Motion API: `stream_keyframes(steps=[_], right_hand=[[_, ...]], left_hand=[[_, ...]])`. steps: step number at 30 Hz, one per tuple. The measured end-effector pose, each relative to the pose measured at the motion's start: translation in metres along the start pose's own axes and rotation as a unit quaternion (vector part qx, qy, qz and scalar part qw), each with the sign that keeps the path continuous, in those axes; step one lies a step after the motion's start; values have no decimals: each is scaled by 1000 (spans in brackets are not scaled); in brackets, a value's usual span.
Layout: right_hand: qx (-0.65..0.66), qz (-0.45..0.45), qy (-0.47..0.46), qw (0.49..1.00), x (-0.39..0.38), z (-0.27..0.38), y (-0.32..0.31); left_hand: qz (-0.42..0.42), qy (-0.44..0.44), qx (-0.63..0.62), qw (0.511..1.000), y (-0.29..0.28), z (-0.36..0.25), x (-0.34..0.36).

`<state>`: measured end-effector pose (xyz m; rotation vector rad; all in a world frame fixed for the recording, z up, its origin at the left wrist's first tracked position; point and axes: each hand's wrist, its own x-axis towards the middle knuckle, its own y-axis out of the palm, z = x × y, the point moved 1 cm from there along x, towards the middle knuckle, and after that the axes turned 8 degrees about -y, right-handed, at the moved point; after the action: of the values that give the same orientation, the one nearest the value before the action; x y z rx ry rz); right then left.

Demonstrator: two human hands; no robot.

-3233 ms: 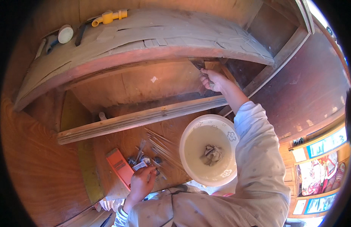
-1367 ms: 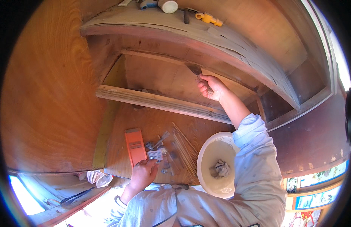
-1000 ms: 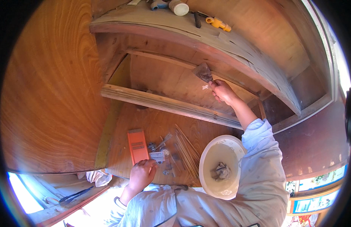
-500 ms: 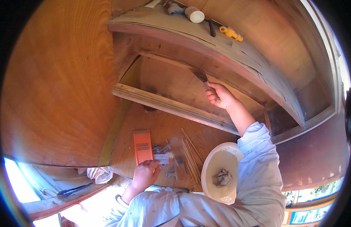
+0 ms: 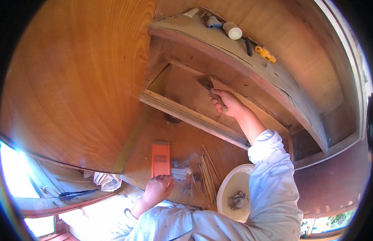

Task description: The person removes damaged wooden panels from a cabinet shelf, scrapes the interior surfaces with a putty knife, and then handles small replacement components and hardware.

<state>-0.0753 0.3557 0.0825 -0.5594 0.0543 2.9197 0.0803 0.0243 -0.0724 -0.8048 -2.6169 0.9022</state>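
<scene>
My right hand (image 5: pixel 227 103) grips the handle of a putty knife (image 5: pixel 205 83). Its dark, flat blade meets the back of the recess under the upper shelf, close to the wooden strip there. Lower down, my left hand (image 5: pixel 158 189) is held with its fingers curled, by the near end of an orange grater (image 5: pixel 160 156). Whether anything lies inside those fingers is hidden. Just beyond the fingertips is a small pale slotted plastic piece (image 5: pixel 179 174).
Thin wooden sticks (image 5: pixel 209 172) lie beside a white bucket (image 5: pixel 226 193) with a crumpled rag (image 5: pixel 239 199) inside. A wooden rail (image 5: pixel 190 116) crosses before the recess. The upper shelf (image 5: pixel 218 45) carries a white-capped container (image 5: pixel 232 31) and a yellow fitting (image 5: pixel 265 54).
The putty knife has moved left along the back of the recess in my right hand. My view has turned, so the cabinet appears farther right. My left hand stays near the grater.
</scene>
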Motion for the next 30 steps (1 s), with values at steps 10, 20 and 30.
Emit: stream_keyframes(steps=[10, 20, 30], right_hand=[[-45, -8, 16, 999, 36, 17, 17], [-53, 39, -16, 998, 79, 19, 50], [-29, 127, -2, 991, 118, 34, 12]], left_hand=[[-7, -41, 22, 999, -14, 15, -11], [-53, -28, 4, 998, -24, 16, -9], [-25, -47, 14, 998, -38, 27, -13]])
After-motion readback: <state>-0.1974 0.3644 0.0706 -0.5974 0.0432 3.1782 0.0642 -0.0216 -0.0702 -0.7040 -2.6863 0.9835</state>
